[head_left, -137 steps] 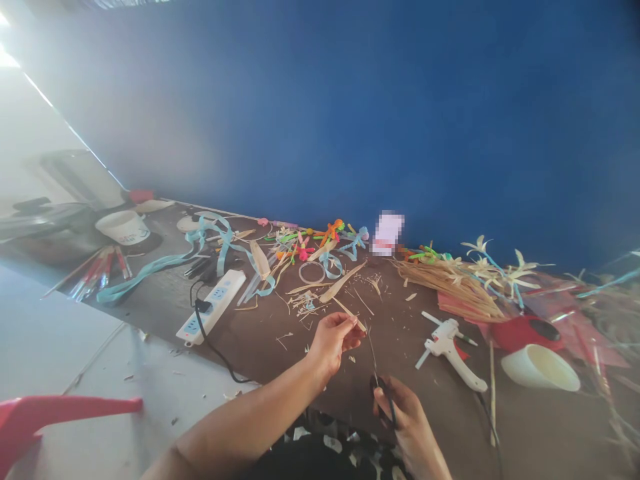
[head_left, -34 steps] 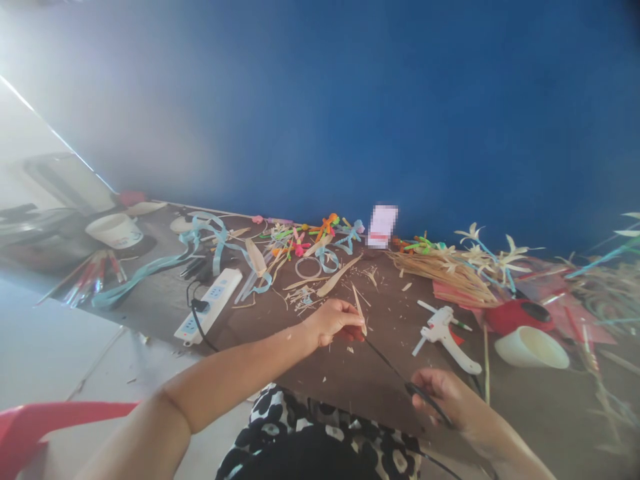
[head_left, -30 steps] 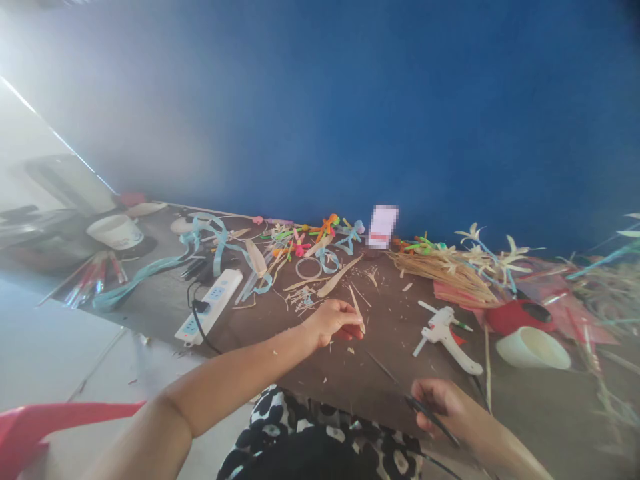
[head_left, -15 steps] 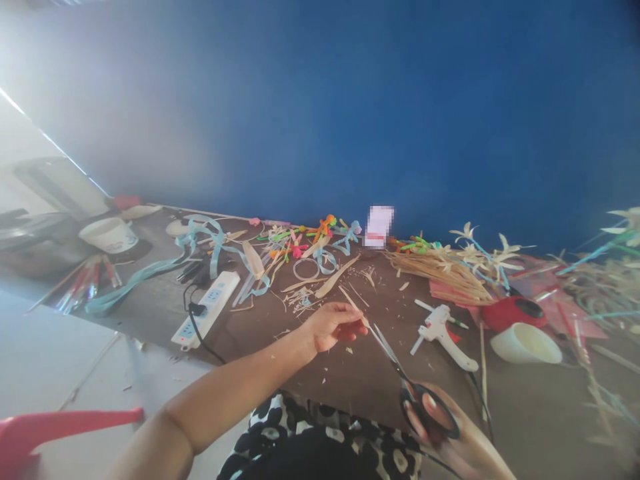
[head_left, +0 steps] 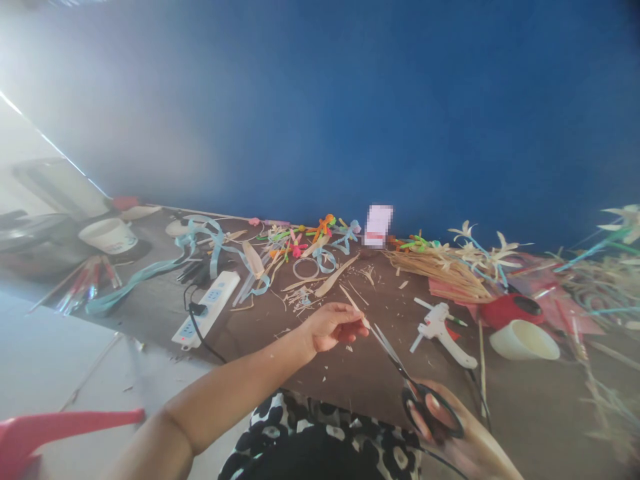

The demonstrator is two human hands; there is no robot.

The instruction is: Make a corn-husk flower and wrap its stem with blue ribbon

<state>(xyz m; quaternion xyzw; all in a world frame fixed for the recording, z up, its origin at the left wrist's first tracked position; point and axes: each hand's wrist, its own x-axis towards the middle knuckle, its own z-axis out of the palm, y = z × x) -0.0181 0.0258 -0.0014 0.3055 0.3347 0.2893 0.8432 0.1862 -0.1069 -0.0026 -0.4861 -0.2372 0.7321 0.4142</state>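
From far away I look through the head camera, and the scissors [head_left: 403, 371] are what has just changed. A second ago they looked like one thin dark line, held off to the lower right; now they are turned so both finger loops show, with the blades a little apart and the tips up near the left hand [head_left: 334, 327]. I think this means they are lined up with the pale strip [head_left: 350, 298] and can reach it. The strip is in the left hand's grip, just below the middle of the frame, pinched between thumb and fingers. Its long end pokes up and left, and its short end peeks out at the lower right, just beside the blade tips. I cannot tell if they touch. The right hand [head_left: 453, 427] is at the lower right, its grip around the scissor handles, with fingers in the loops. On the brown worktop [head_left: 345, 380], little dry scraps [head_left: 303, 297] lie above the left hand in the frame, and a white glue gun [head_left: 441, 327] lies right of the middle.
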